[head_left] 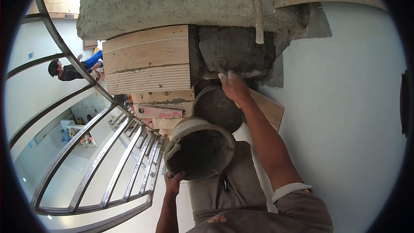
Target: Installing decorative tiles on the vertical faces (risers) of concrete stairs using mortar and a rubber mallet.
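My left hand (174, 183) grips the rim of a mortar-crusted bucket (200, 153), which is tilted so that its dark inside shows. Just beyond it stands a second bucket (218, 108) with grey contents. My right hand (235, 88) is closed above that bucket, at the front edge of a bed of wet grey mortar (237, 51) on a stair step. Whatever the fingers hold, if anything, is hidden. Left of the mortar, wood-look tiles (146, 51) cover the same step, with a ribbed tile (148, 79) along their front.
A metal railing (97, 151) runs down the left side; a person (74, 70) is beyond it. On the rough concrete step (172, 0) lies a wooden stick (257, 11). A red-marked bar (159, 112) rests on lower tiles. A white wall (345, 116) bounds the right.
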Action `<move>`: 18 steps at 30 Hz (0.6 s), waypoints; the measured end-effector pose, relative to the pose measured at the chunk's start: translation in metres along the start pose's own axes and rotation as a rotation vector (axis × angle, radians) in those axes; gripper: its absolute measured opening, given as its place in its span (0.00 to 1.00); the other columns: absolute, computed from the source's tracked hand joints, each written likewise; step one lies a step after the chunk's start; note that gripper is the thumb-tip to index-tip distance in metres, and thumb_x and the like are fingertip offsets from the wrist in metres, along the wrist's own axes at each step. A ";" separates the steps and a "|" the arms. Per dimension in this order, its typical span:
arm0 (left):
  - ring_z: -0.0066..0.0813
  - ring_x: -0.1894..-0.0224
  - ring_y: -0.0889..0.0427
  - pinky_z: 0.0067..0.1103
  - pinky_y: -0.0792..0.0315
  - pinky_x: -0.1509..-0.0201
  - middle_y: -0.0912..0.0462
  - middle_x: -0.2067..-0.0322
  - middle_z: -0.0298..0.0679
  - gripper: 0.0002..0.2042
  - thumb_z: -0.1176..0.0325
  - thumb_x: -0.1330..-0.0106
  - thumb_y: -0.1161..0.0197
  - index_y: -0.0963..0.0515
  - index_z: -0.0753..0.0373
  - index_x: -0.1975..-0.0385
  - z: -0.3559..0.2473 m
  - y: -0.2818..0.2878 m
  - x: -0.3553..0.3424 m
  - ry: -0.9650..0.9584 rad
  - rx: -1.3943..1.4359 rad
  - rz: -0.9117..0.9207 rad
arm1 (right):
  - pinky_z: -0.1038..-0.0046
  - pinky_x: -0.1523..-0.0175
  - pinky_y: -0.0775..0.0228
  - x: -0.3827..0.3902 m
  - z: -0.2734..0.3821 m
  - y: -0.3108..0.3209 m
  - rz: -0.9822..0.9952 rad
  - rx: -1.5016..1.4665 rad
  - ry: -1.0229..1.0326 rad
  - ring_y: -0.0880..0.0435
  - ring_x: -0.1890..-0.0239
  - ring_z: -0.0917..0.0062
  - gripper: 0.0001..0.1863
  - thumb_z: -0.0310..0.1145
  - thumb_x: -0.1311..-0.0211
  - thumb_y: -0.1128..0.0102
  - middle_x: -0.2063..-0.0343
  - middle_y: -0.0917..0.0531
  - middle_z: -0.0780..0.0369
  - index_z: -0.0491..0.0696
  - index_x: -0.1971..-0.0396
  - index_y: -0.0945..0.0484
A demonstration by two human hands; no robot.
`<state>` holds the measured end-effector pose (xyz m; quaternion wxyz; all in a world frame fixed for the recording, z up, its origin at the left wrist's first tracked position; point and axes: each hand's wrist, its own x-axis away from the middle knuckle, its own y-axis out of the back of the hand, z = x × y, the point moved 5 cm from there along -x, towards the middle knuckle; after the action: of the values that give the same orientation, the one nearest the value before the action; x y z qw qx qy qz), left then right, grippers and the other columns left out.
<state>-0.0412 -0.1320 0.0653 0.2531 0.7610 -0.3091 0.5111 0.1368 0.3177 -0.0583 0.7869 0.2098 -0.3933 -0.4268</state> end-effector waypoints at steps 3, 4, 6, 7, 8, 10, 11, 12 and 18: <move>0.24 0.64 0.17 0.23 0.22 0.56 0.14 0.64 0.35 0.11 0.76 0.41 0.31 0.17 0.68 0.59 0.004 0.006 -0.002 0.029 -0.036 -0.004 | 0.48 0.55 0.26 0.025 -0.020 0.013 -0.058 0.169 -0.172 0.17 0.60 0.47 0.30 0.59 0.27 0.54 0.65 0.17 0.44 0.41 0.58 0.25; 0.24 0.64 0.16 0.23 0.22 0.56 0.14 0.63 0.35 0.11 0.76 0.41 0.31 0.17 0.68 0.59 0.001 -0.001 -0.004 0.005 -0.020 0.011 | 0.48 0.53 0.26 0.037 -0.040 0.027 -0.109 0.184 -0.218 0.18 0.56 0.46 0.26 0.54 0.25 0.55 0.60 0.18 0.43 0.43 0.55 0.24; 0.24 0.61 0.16 0.23 0.23 0.54 0.13 0.61 0.36 0.12 0.76 0.40 0.32 0.17 0.68 0.57 -0.003 -0.013 -0.006 -0.015 -0.029 0.056 | 0.52 0.54 0.25 0.066 -0.078 0.046 -0.207 0.125 -0.471 0.17 0.56 0.49 0.28 0.58 0.27 0.53 0.58 0.17 0.44 0.43 0.56 0.24; 0.24 0.61 0.16 0.23 0.23 0.54 0.13 0.61 0.36 0.12 0.76 0.40 0.32 0.17 0.68 0.57 -0.001 -0.002 -0.002 -0.006 -0.017 0.028 | 0.52 0.54 0.25 0.081 -0.061 0.047 -0.178 0.124 -0.460 0.17 0.56 0.49 0.28 0.58 0.27 0.53 0.58 0.17 0.44 0.43 0.56 0.24; 0.24 0.60 0.16 0.24 0.23 0.52 0.13 0.59 0.37 0.13 0.76 0.40 0.32 0.18 0.68 0.55 0.002 0.010 0.004 -0.021 -0.025 0.015 | 0.53 0.56 0.25 0.100 -0.038 0.044 0.073 -0.077 -0.637 0.16 0.59 0.50 0.30 0.59 0.28 0.51 0.62 0.17 0.45 0.42 0.56 0.24; 0.25 0.56 0.17 0.25 0.24 0.48 0.14 0.56 0.38 0.18 0.75 0.40 0.32 0.20 0.69 0.49 0.000 0.001 0.002 -0.019 -0.013 0.044 | 0.55 0.58 0.24 0.144 -0.029 0.053 0.297 -0.251 -0.818 0.16 0.62 0.51 0.32 0.60 0.30 0.49 0.65 0.17 0.47 0.41 0.56 0.25; 0.25 0.56 0.17 0.25 0.24 0.48 0.14 0.56 0.38 0.18 0.75 0.40 0.32 0.20 0.69 0.49 -0.001 -0.001 -0.001 -0.016 -0.004 0.040 | 0.56 0.60 0.24 0.160 -0.028 0.062 0.165 -0.186 -0.604 0.16 0.67 0.54 0.32 0.60 0.32 0.46 0.69 0.17 0.49 0.40 0.57 0.25; 0.26 0.55 0.17 0.25 0.23 0.48 0.14 0.55 0.38 0.19 0.75 0.40 0.32 0.21 0.68 0.47 0.002 -0.002 -0.002 0.000 -0.040 0.041 | 0.57 0.63 0.25 0.177 -0.020 0.071 0.039 -0.123 -0.390 0.17 0.72 0.56 0.32 0.59 0.33 0.43 0.74 0.18 0.51 0.39 0.57 0.25; 0.29 0.52 0.17 0.26 0.23 0.47 0.17 0.51 0.39 0.24 0.77 0.41 0.34 0.26 0.67 0.42 -0.013 -0.029 0.011 -0.092 0.061 0.067 | 0.60 0.63 0.24 0.275 0.055 0.092 0.219 0.125 -0.233 0.12 0.69 0.60 0.25 0.51 0.34 0.37 0.72 0.15 0.53 0.42 0.55 0.25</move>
<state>-0.0253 -0.1055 0.0787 0.1982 0.7804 -0.3300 0.4928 0.2293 0.1385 0.1564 0.7632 0.1633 -0.5279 -0.3348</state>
